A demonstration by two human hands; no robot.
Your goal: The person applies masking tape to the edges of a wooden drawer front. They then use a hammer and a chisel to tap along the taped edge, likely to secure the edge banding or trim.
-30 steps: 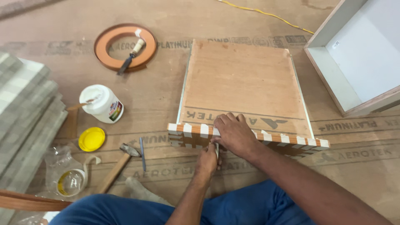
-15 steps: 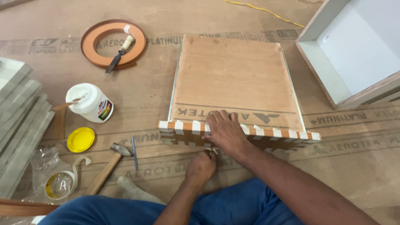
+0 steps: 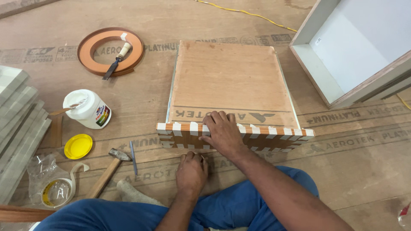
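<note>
— Plywood sheets cover the floor; where's the flat wooden drawer box (image 3: 231, 81)?

— Mid-floor. Right hand (image 3: 222, 133) presses flat, open, on its taped front edge banding (image 3: 274, 130); left hand (image 3: 191, 171) is curled beside it, grip unclear.

— Done?

— Tape strips span the whole edge.

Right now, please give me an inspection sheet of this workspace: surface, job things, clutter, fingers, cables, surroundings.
Surface: plywood floor, printed sheets.
Job things: drawer box lying flat, front edge banded and held by white tape strips.
Clutter: glue tub, yellow lid, hammer, banding roll with chisel, tape roll.
Fingers: right hand presses on the front edge; left hand below it, fingers curled, contents hidden.
Cables: yellow cord at top.
Surroundings: white cabinet right, grey boards left.
</note>
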